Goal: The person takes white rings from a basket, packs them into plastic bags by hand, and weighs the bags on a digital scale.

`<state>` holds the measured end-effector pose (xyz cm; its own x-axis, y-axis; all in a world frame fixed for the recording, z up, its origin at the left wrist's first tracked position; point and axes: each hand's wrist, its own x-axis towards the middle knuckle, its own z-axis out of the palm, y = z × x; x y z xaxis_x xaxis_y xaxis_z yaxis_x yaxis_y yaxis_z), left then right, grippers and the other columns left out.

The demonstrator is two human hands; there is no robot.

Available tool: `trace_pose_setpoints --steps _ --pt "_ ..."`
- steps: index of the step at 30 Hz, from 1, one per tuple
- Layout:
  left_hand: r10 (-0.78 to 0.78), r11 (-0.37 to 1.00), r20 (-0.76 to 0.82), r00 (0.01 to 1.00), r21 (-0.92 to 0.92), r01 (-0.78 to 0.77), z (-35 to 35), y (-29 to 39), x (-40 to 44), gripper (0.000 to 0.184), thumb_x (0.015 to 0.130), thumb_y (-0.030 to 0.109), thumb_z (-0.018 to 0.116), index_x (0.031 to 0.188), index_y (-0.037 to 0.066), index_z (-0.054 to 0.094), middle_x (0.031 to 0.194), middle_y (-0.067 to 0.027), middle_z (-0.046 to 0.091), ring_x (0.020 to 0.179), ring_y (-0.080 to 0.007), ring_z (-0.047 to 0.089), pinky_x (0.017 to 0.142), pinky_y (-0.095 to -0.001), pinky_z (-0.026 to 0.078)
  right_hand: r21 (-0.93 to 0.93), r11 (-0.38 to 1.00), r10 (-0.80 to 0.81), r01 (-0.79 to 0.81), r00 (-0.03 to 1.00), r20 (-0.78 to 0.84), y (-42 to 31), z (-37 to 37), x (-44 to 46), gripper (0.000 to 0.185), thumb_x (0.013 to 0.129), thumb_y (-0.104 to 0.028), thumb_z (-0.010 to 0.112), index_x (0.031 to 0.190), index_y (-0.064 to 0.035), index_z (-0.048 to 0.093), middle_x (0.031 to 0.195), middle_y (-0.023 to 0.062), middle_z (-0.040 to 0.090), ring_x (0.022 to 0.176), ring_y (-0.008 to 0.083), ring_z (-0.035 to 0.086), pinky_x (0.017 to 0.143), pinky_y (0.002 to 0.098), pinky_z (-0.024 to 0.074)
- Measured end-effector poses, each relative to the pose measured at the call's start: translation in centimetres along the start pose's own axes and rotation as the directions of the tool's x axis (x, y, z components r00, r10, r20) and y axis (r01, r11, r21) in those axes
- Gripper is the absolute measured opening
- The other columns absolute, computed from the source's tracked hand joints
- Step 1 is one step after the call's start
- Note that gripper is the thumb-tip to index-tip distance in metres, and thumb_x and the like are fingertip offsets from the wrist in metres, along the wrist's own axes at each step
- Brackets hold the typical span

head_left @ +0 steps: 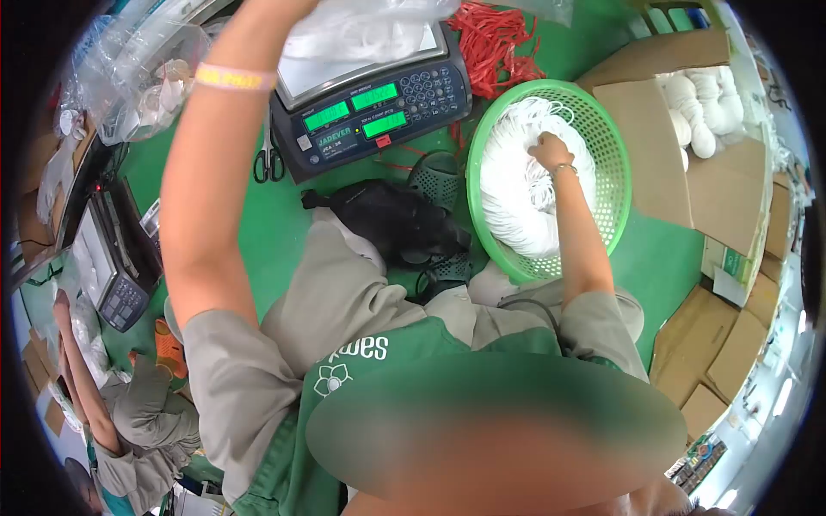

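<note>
My right hand (551, 153), with a bracelet at its wrist, reaches into a light-green plastic basket (618, 185). Its fingers are curled closed on the white cord (516, 185), which lies in a big looped coil inside. My left arm, with a pink-and-yellow wristband (234, 77), stretches up past a digital counting scale (366, 116). The fingers of my left hand (280, 10) are cut off by the top edge, so what they hold is hidden. Near that hand, a clear plastic bag of white material (353, 34) lies over the scale's pan.
Red plastic strips (490, 47) lie behind the scale, and black scissors (268, 155) to its left. A cardboard box (641, 138) holds white skeins at right. A black bag (391, 219) lies by my feet. At lower left sits another person (146, 421) near a second scale (120, 284).
</note>
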<state>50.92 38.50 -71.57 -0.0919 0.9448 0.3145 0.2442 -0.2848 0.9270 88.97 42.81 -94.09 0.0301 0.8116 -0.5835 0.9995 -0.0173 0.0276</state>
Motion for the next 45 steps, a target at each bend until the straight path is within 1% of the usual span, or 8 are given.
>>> trace_pose_setpoints --steps 8,15,22,25,29,31,33,45 --pt "-0.077 0.978 -0.23 0.97 -0.209 0.028 -2.9 -3.5 -3.1 0.061 0.069 -0.008 0.045 0.129 -0.002 0.035 0.131 -0.0105 0.039 0.076 -0.0084 0.05 0.062 -0.0201 0.042 0.323 0.901 -0.16 0.29 0.914 -0.373 7.6 -1.9 -0.3 0.032 0.069 -0.025 0.067 0.06 0.001 0.05 0.055 0.0148 0.048 0.049 0.0223 0.042 0.051 0.035 0.037" --pt "-0.187 0.976 -0.451 0.873 -0.187 0.112 -7.3 -6.1 -1.4 0.056 0.07 -0.005 0.045 0.126 -0.001 0.042 0.059 0.0007 0.047 0.049 -0.0071 0.043 0.047 -0.0194 0.034 0.43 0.817 -0.096 0.384 0.827 -0.554 5.0 -8.2 -3.8 0.017 0.08 -0.017 0.059 0.074 -0.0009 0.056 0.066 0.0075 0.061 0.055 0.0133 0.054 0.051 0.0265 0.0418" --pt "-0.089 0.948 -0.012 0.996 -0.309 0.081 -0.1 -0.9 -2.7 0.076 0.072 -0.005 0.05 0.138 0.003 0.013 0.072 -0.0049 0.053 0.056 -0.0095 0.048 0.053 -0.0227 0.041 0.798 -0.589 -0.736 -0.127 0.492 -0.465 -13.0 -20.8 -12.1 0.019 0.091 -0.014 0.044 0.096 0.0019 0.053 0.114 0.016 0.052 0.112 0.0275 0.045 0.101 0.0465 0.0299" --pt "-0.024 0.868 0.108 0.994 -0.49 0.074 0.4 -1.6 -3.7 0.08 0.072 -0.006 0.051 0.14 0.008 0.01 0.088 -0.0042 0.053 0.06 -0.0092 0.047 0.055 -0.0233 0.041 0.881 -0.436 -0.899 -0.184 0.139 -0.416 -21.9 -21.0 -17.0 0.027 0.089 -0.008 0.045 0.114 0.0024 0.047 0.119 0.0153 0.049 0.112 0.025 0.045 0.099 0.0427 0.0324" --pt "0.033 0.88 -0.169 0.985 -0.463 -0.109 -2.1 -3.4 -3.9 0.081 0.072 -0.007 0.05 0.14 0.006 0.007 0.104 -0.0036 0.05 0.059 -0.0066 0.048 0.052 -0.0208 0.041 0.902 -0.015 -0.705 0.431 0.636 -0.316 -25.9 -19.9 -11.6 0.023 0.088 -0.02 0.046 0.093 -0.0006 0.056 0.095 0.0096 0.062 0.091 0.0222 0.057 0.083 0.0349 0.0407" --pt "-0.034 0.941 -0.227 0.973 -0.335 -0.046 -4.1 -1.6 -3.7 0.081 0.07 -0.009 0.047 0.139 0.003 0.006 0.127 -0.0089 0.041 0.057 -0.0072 0.048 0.052 -0.0217 0.042 0.395 -0.247 -0.716 0.885 0.108 -0.69 -24.9 -19.6 -3.5 0.027 0.086 -0.021 0.046 0.096 0.0028 0.054 0.093 0.0144 0.062 0.089 0.0292 0.057 0.078 0.0362 0.042" --pt "0.3 0.718 -0.206 0.931 -0.593 -0.363 -4.7 -3.9 -2.7 0.079 0.07 -0.009 0.046 0.138 0.002 0.009 0.14 -0.0126 0.027 0.056 -0.0075 0.049 0.052 -0.0218 0.042 0.03 0.611 -0.609 0.791 0.493 -0.622 -26.3 -22.0 -5.7 0.03 0.084 -0.021 0.046 0.101 0.002 0.054 0.092 0.02 0.061 0.088 0.0337 0.057 0.077 0.0365 0.0428" --pt "0.231 0.972 -0.28 0.932 0.03 -0.232 -5.2 0.2 -3.4 0.079 0.077 0.003 0.053 0.141 0.014 0.008 0.135 -0.0264 0.027 0.05 -0.0047 0.045 0.048 -0.0201 0.042 0.245 0.052 -0.598 0.968 0.227 -0.769 -22.6 -22.6 -10.6 0.018 0.084 -0.011 0.055 0.097 0.0022 0.057 0.084 0.0035 0.06 0.077 0.0099 0.053 0.07 0.0224 0.0424"
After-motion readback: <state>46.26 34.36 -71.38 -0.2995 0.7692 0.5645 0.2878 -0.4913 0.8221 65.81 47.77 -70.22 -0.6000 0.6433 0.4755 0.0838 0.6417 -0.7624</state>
